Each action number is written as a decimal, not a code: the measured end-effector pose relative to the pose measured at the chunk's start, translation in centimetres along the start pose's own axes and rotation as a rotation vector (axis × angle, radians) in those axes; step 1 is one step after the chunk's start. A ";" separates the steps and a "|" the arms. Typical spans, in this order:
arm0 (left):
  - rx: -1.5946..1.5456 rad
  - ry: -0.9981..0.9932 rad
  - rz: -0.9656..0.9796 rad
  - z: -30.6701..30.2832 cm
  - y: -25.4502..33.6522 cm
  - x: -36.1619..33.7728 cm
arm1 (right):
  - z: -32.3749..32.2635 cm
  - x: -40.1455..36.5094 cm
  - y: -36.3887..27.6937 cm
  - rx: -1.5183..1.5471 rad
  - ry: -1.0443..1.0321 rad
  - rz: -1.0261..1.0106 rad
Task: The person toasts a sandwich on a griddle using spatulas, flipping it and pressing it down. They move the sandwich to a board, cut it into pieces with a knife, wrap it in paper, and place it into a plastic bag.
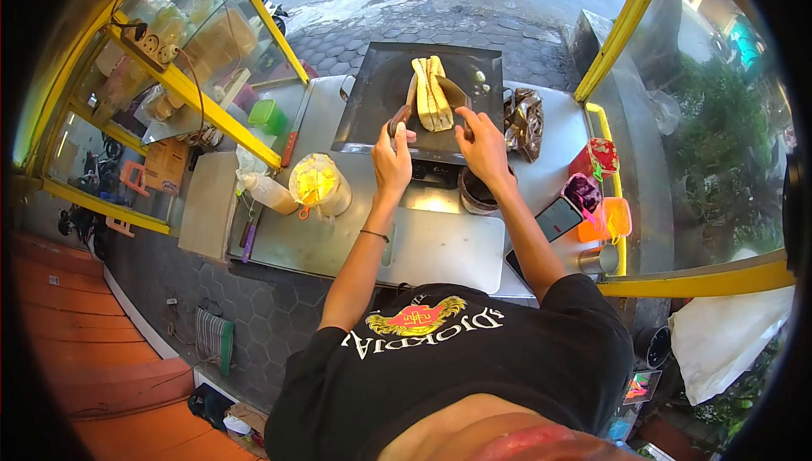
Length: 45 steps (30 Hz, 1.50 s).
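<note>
A stack of toasted bread (433, 96) stands on the black griddle (362, 114), with browned lines along it. My left hand (392, 158) is closed round the brown handle of a spatula (401, 114), whose blade meets the bread's left side. My right hand (485, 144) grips a second spatula (455, 95); its wide dark blade lies against the right side of the bread, and its handle is mostly hidden by my fingers. Pale bits (480, 80) lie on the griddle at the right. Below my right wrist sits a dark pot (475, 194), partly covered by the arm.
A tub of yellow spread (320, 183) and a sauce bottle (271, 192) stand left. At right are a brown plastic bag (525, 127), a phone (559, 220), a purple-filled container (583, 194) and a metal cup (600, 260). Yellow posts (622, 21) frame the stall.
</note>
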<state>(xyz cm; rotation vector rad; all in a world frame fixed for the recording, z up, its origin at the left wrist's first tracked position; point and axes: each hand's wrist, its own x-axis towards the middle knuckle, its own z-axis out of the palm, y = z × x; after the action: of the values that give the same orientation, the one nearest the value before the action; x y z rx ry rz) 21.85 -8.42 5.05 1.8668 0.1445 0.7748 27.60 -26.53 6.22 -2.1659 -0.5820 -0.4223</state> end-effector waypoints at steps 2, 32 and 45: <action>-0.016 0.007 -0.024 0.9 -0.6 0.6 | 0.0 0.8 1.0 -0.015 0.001 -0.012; 0.468 -0.228 -0.064 -7.1 -0.1 -0.3 | 5.4 2.1 -1.1 0.069 -0.097 -0.033; 0.492 -0.267 0.112 -4.2 0.2 0.1 | 4.2 3.2 2.5 0.066 -0.038 -0.082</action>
<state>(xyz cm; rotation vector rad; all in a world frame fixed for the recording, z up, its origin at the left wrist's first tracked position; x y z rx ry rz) 19.48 -5.21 6.22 2.4440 0.0634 0.5887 32.04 -23.75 3.66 -2.0963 -0.6988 -0.4015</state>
